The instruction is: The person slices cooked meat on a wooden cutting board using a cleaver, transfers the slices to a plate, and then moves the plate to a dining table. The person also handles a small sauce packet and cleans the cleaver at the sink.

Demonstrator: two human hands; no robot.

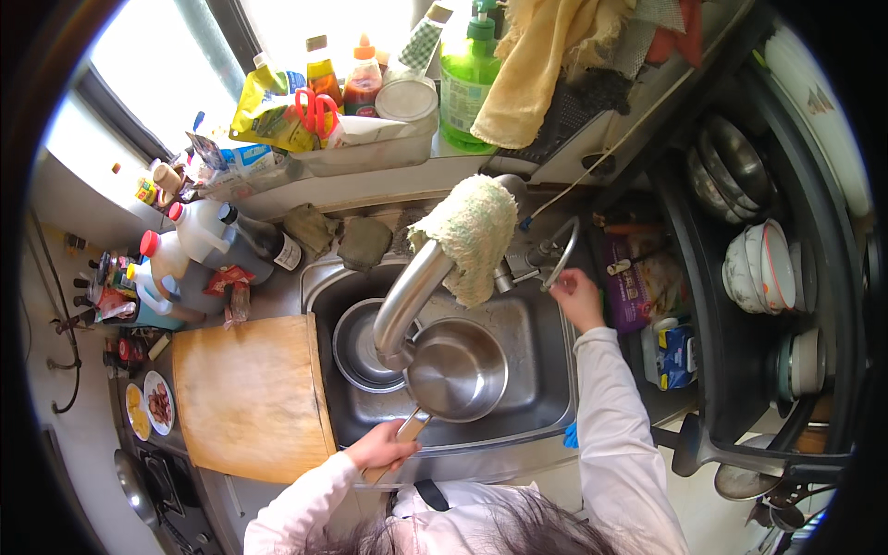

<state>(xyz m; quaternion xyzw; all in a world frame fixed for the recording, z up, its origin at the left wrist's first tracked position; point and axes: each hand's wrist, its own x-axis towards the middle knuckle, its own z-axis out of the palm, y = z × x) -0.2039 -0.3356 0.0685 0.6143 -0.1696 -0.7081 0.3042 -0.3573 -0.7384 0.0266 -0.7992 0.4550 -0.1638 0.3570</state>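
My left hand [380, 445] grips the light wooden handle of a steel saucepan [458, 371]. The pan is held over the steel sink [517, 416], beneath the end of a thick metal faucet [420, 291] with a greenish-white cloth [472, 229] draped on it. Another round metal pot or basin [361, 347] sits in the sink, partly hidden by the faucet. My right hand [577, 298] is at the sink's right edge, its fingertips at the lower end of a thin curved metal spout [573, 243]; whether they close on it is unclear.
A wooden cutting board [250, 395] lies left of the sink, with large jugs [201, 229] behind it. Two plates of food [159, 402] are further left, near a stove [163, 479]. A dark dish rack [707, 333] with bowls [756, 267] stands right. Bottles and a green pump bottle [468, 90] line the sill.
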